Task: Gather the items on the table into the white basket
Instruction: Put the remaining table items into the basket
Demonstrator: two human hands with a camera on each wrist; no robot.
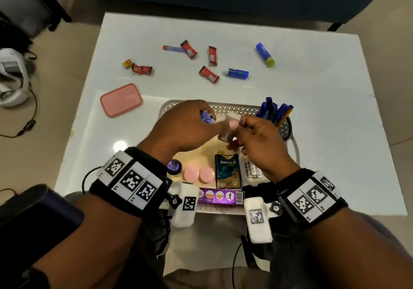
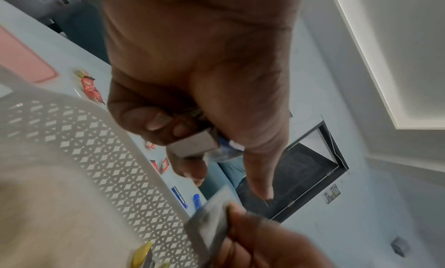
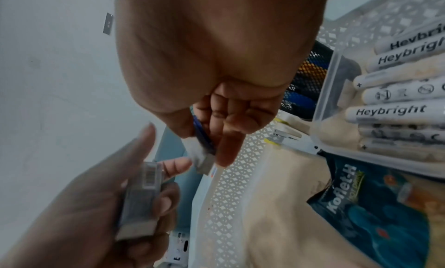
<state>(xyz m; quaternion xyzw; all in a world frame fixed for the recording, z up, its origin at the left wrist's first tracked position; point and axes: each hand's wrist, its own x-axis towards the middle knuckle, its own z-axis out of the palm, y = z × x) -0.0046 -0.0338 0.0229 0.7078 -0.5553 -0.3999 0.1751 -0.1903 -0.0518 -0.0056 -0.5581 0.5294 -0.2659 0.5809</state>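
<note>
The white basket (image 1: 234, 109) sits at the table's near edge, and both hands hover over it. My left hand (image 1: 214, 121) grips a small clear grey box (image 3: 142, 201) with a barcode label, plus a blue-labelled item (image 2: 226, 150). My right hand (image 1: 245, 125) pinches a small grey-white flat piece (image 3: 202, 156) with a blue edge, close to the box. Beyond the basket lie several red sachets (image 1: 209, 74), a blue packet (image 1: 238, 74), a blue glue stick (image 1: 265, 54), an orange-capped pen (image 1: 173, 48) and a pink lid (image 1: 120, 99).
The basket holds a Koflet-H packet (image 1: 228, 170), a clear case of batteries (image 3: 397, 110), two pink caps (image 1: 199, 174), a purple box (image 1: 220, 196), a purple-lidded jar (image 1: 174, 165) and a mesh holder of blue pens (image 1: 276, 112). A dark sofa stands behind the table.
</note>
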